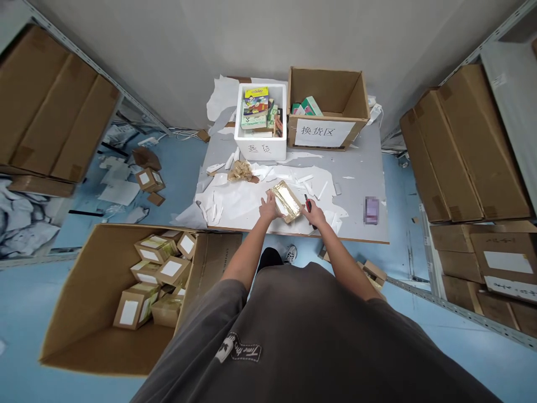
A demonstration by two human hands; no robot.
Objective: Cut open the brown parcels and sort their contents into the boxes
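Observation:
A small taped parcel with a white label [287, 201] lies tilted near the front edge of the table [356, 184]. My left hand [269, 207] grips the parcel's left side, fingers along its edge. At the parcel's right stands my right hand [314, 214], closed round a red and black cutter [309, 205]. White paper scraps [226, 196] and a crumpled brown wad [240, 170] lie left of and behind the parcel.
Behind are a white foam box [260, 148] with packets and a cardboard box [325, 133] with green cartons. A large carton [79, 302] of parcels stands at the lower left. A blurred purple item [371, 210] lies at the table's right. Shelves with cartons [461, 151] flank both sides.

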